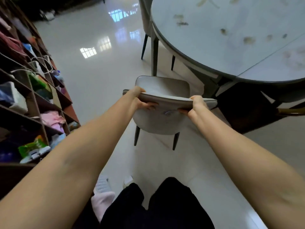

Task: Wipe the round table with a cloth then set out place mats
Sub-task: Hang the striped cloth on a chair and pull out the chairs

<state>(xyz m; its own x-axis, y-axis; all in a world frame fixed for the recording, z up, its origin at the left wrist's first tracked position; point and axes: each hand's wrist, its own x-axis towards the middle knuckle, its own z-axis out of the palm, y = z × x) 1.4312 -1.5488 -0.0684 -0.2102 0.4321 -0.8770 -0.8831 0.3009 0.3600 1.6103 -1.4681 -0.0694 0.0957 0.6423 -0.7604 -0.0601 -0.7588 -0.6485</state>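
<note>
Left hand (140,100) and right hand (197,104) both with fingers (151,106) clenched over the grey chair (163,119) backrest, round table (222,47) beyond and right of them, stained, unwiped; likely clearing access first, next fetch a cloth, none in view

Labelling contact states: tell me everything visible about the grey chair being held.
The grey chair looks padded, in smooth light grey upholstery, with a curved backrest, a rounded seat and thin dark tapered legs. It stands upright on the glossy floor, beside the round table and not tucked under it. The left hand and right hand each grip the backrest's top edge, fingers curled over its back. A small mark or tag shows on the backrest's rear.
</note>
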